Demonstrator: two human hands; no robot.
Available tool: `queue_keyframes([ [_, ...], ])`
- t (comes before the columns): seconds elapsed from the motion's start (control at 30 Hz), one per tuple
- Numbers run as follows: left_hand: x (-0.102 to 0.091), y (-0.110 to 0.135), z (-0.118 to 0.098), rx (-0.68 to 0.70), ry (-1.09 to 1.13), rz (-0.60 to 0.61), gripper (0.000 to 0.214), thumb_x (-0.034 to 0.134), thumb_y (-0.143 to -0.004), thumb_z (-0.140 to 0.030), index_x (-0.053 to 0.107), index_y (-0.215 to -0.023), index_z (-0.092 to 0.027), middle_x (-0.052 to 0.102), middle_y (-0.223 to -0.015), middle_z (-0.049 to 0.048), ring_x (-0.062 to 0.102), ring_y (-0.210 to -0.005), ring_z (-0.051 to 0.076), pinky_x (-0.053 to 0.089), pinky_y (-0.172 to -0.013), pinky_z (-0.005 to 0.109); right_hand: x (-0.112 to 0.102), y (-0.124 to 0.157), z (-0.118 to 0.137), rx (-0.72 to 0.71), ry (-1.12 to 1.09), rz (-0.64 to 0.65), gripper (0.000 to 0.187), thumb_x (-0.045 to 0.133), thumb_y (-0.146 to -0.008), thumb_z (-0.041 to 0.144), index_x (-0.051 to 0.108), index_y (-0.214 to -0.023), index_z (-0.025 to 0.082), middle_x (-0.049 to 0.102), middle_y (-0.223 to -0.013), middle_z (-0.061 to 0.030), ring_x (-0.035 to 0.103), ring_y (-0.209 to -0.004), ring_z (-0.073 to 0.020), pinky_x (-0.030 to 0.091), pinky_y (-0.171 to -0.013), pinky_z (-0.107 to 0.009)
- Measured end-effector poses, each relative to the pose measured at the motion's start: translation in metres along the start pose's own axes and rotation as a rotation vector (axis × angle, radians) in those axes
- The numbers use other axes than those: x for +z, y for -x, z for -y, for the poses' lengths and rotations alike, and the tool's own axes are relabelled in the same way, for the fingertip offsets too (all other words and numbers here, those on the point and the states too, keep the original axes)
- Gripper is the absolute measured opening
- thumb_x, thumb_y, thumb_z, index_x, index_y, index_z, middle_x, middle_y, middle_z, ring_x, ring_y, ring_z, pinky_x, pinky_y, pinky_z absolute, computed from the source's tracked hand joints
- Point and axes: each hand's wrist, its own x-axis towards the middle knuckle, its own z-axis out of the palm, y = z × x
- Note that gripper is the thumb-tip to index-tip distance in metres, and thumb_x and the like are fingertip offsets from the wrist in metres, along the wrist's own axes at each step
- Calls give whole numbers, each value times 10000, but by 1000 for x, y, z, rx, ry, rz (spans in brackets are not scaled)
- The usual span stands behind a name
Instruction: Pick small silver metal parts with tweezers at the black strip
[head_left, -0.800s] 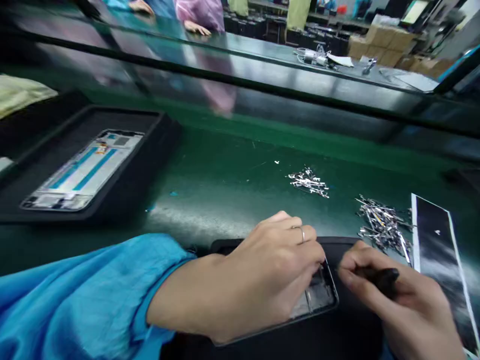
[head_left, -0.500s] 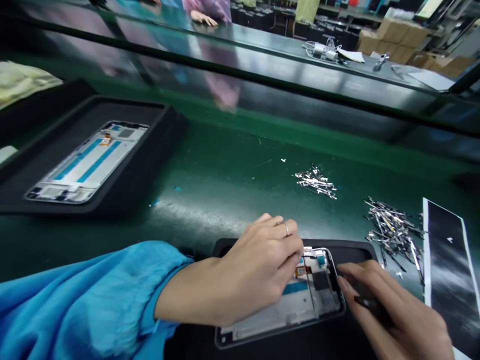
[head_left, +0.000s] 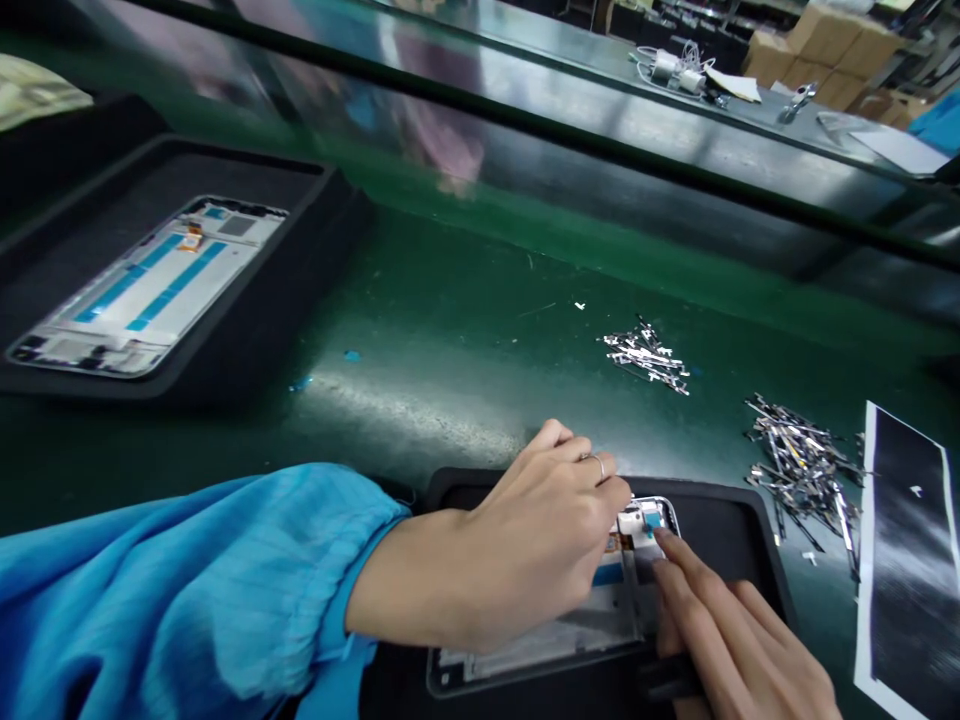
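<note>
A silver phone mid-frame [head_left: 559, 640] lies in a black tray [head_left: 731, 515] at the bottom centre. Over its left and middle part is my left hand [head_left: 517, 550], with fingers curled; its fingertips are hidden behind the hand near the frame's upper edge. My right hand [head_left: 731, 620] reaches in from the right, with its index fingertip at the frame's top end, beside a small white part [head_left: 631, 522] and a blue strip. A black-handled tool [head_left: 667, 677] is tucked under that hand's fingers; its tip is hidden.
A second phone frame [head_left: 161, 285] with blue strips rests in another black tray [head_left: 300, 250] at left. Small thin parts lie in two piles [head_left: 646, 355] [head_left: 802, 460] toward the right. Beside them is a black sheet with white edges [head_left: 907, 560]. A dark bar [head_left: 525, 110] crosses behind.
My right hand has moved left, from the phone frame's right edge onto its top end. My left hand stays over the frame. The whole view has shifted slightly.
</note>
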Motion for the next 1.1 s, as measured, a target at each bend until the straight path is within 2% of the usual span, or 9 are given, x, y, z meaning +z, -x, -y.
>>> queue_keyframes([
  [0.1, -2, 0, 0, 22, -42, 4, 243, 408, -837, -85, 490, -613, -130, 455, -617, 1, 355, -584, 135, 307, -632, 310, 1, -2, 2, -52, -4, 23, 573, 124, -901, 92, 673, -742, 51, 659, -884, -154, 619, -562, -113, 403, -531, -241],
  [0.3, 0, 1, 0, 53, -86, -31, 244, 402, -825, -80, 478, -600, -135, 445, -613, 7, 337, -574, 139, 299, -625, 311, 3, -3, 5, -32, -43, 43, 479, 211, -863, 21, 679, -764, 38, 631, -948, -172, 595, -521, -122, 403, -501, -250],
  [0.6, 1, 3, 0, 76, -70, -77, 251, 379, -808, -48, 489, -599, -131, 444, -607, 10, 343, -570, 137, 305, -635, 308, 3, -5, 2, -75, -21, 91, 474, 216, -860, 30, 682, -774, 58, 626, -975, -162, 579, -493, -112, 419, -499, -239],
  [0.77, 1, 2, -1, 75, -78, -87, 260, 384, -800, -41, 474, -576, -138, 441, -591, 6, 342, -562, 136, 304, -639, 301, 3, -4, 0, -128, 39, 109, 464, 225, -849, 14, 678, -777, 79, 630, -967, -156, 567, -477, -84, 432, -506, -207],
  [0.97, 3, 2, 0, 80, -84, -87, 245, 395, -785, -36, 467, -574, -137, 440, -589, 10, 338, -564, 141, 283, -626, 303, 1, -9, -2, -169, 33, 119, 480, 200, -854, 25, 672, -772, 66, 646, -925, -152, 626, -579, -110, 444, -510, -191],
  [1.1, 2, 2, 1, 87, -99, -71, 231, 406, -794, -59, 473, -588, -137, 447, -600, 13, 345, -577, 145, 291, -627, 306, 1, -12, -1, -194, 43, 118, 479, 210, -819, -26, 669, -742, 83, 665, -873, -134, 606, -522, -95, 444, -506, -192],
])
